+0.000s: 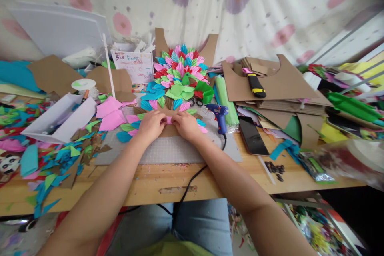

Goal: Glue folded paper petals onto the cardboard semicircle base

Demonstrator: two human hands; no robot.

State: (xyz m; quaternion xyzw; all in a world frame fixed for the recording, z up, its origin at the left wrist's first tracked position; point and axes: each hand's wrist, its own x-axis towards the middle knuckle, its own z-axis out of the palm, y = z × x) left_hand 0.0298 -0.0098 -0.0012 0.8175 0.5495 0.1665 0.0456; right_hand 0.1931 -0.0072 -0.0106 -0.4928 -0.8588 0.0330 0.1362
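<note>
A small piece of pink crepe paper [169,120] is pinched between the fingertips of my left hand [151,124] and my right hand [186,125]. Both hands are over a brown cardboard shape [171,130] on a grey gridded cutting mat [177,154]. Pleated paper leaves in pink, blue, green and brown fan out around the cardboard, partly hidden by my hands. Behind them stands a dense fan of colourful pleated leaves [177,62] with a green paper bird's head [186,79] in front. A blue glue gun [220,117] lies right of my right hand.
Paper scraps [64,160] and a white open box [60,122] crowd the left. To the right are a black phone [253,136], stacked cardboard [282,106] with a yellow-black cutter [256,86], and a green paper roll [225,104]. The glue gun's cord [192,180] crosses the table edge.
</note>
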